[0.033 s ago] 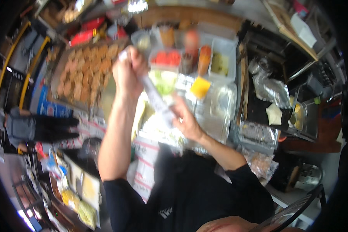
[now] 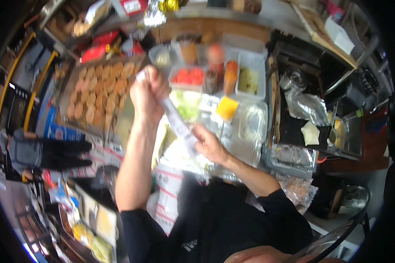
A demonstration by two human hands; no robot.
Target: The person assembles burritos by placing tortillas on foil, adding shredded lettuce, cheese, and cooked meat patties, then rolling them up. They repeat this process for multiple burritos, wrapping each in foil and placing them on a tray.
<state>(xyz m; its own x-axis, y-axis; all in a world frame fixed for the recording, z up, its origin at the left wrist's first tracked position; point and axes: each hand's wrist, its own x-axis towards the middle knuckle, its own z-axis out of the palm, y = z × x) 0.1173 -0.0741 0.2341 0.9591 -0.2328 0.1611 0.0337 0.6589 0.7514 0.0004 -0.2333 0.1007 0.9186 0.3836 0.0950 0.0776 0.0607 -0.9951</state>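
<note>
A narrow white strip of paper with faint print [image 2: 176, 117], like a receipt, stretches slantwise between my two hands over the worktop. My left hand [image 2: 148, 92] is closed in a fist round its upper end, and a bit of white shows above the fingers. Lower down, my right hand [image 2: 211, 144] pinches the other end between thumb and fingers. Just beyond the strip lies pale green shredded lettuce [image 2: 186, 105]. To its right is a square yellow cheese slice [image 2: 227, 108], close to the foil.
A large tray of browned patties [image 2: 94, 94] stands at the left. Behind my hands are a tub of red tomato pieces [image 2: 187, 77], sauce bottles [image 2: 231, 76] and a tub of pickles [image 2: 250, 81]. Crumpled foil [image 2: 306, 105] sits on the right. Another person [image 2: 26, 149] is at the far left.
The whole view has shifted slightly. Both hands keep their hold on the paper strip, and the right hand looks less blurred.
</note>
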